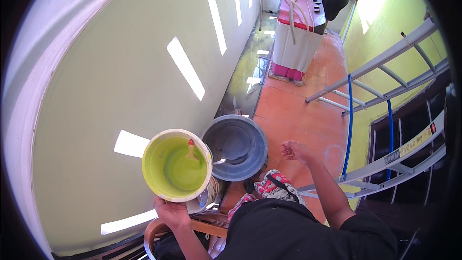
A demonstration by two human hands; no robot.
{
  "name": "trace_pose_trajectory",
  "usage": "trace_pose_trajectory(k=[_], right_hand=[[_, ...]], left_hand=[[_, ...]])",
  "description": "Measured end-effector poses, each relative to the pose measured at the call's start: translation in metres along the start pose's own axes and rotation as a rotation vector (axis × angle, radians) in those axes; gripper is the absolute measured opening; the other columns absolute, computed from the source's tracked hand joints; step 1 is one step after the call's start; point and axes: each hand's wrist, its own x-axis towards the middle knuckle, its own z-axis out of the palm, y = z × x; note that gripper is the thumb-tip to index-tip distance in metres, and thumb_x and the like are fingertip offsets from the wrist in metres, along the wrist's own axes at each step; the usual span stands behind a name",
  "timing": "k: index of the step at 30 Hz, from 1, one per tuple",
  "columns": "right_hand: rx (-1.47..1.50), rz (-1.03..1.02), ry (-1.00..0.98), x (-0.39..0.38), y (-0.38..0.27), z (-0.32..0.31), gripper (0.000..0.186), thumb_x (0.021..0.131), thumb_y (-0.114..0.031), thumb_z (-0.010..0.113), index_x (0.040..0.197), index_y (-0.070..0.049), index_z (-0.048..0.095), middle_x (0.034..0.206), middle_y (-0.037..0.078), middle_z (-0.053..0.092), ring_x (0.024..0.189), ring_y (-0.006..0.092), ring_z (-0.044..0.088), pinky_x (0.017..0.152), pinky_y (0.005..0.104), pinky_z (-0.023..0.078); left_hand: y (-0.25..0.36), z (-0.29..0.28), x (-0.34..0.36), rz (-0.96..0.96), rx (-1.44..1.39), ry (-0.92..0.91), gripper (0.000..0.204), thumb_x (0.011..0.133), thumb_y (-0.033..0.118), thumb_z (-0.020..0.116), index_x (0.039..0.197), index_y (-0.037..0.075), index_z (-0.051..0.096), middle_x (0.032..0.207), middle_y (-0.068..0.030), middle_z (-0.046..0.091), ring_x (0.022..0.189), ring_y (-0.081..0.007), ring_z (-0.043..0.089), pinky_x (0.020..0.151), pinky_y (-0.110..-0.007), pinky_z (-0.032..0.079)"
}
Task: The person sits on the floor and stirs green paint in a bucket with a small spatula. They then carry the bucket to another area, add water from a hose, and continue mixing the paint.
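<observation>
OK, round cream bucket (158, 164) of lime-green paint sits in my left hand (172, 213); my right hand (297, 152) hovers half open. Round grey plastic tub (255, 150) beside the bucket, silver metal ladder (373, 61) crowding the right, pink-and-white washing machine (296, 50) beyond.

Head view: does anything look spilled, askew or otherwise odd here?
Yes, the grey floor strip along the left wall: it has yellow-green smears and shiny patches, perhaps paint or water; I cannot tell which. Also, a hose hangs loosely over the white-and-pink appliance. The left hand holds the paint bucket.
</observation>
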Motion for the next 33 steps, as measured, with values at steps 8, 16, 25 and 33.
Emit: trace_pose_trajectory(k=[8, 16, 25, 33], right_hand=[[0.001, 0.115, 0.182, 0.019, 0.053, -0.047, 0.029, 0.096, -0.035, 0.057, 0.108, -0.008, 0.06, 0.098, 0.005, 0.062, 0.089, 0.0186, 0.062, 0.077, 0.0358, 0.055], [0.234, 0.214, 0.335, -0.032, 0.11, -0.093, 0.028, 0.095, -0.033, 0.058, 0.107, -0.008, 0.061, 0.096, 0.006, 0.063, 0.089, 0.02, 0.064, 0.078, 0.039, 0.056], [0.327, 0.21, 0.324, -0.027, 0.103, -0.109, 0.032, 0.096, -0.033, 0.059, 0.113, -0.006, 0.06, 0.101, 0.008, 0.062, 0.09, 0.02, 0.064, 0.081, 0.0389, 0.056], [0.387, 0.021, 0.11, 0.057, -0.019, -0.136, 0.038, 0.1, -0.038, 0.054, 0.12, -0.006, 0.057, 0.097, 0.006, 0.063, 0.087, 0.0177, 0.063, 0.08, 0.0364, 0.056]], left_hand=[[-0.005, 0.008, 0.011, -0.096, 0.051, 0.022, 0.051, 0.099, 0.039, 0.046, 0.134, 0.002, 0.05, 0.133, -0.0139, 0.056, 0.119, -0.0277, 0.06, 0.095, -0.045, 0.054], [-0.045, 0.051, 0.036, -0.224, 0.062, -0.12, 0.047, 0.098, 0.042, 0.045, 0.123, 0.004, 0.057, 0.124, -0.0114, 0.061, 0.113, -0.0258, 0.062, 0.093, -0.045, 0.054], [-0.117, 0.13, 0.056, -0.403, 0.078, -0.228, 0.047, 0.097, 0.047, 0.047, 0.121, 0.007, 0.057, 0.124, -0.0118, 0.06, 0.114, -0.0271, 0.06, 0.092, -0.046, 0.053], [-0.197, 0.229, 0.065, -0.437, 0.11, -0.334, 0.046, 0.097, 0.048, 0.046, 0.117, 0.008, 0.058, 0.124, -0.0106, 0.061, 0.114, -0.0295, 0.06, 0.093, -0.051, 0.052]])
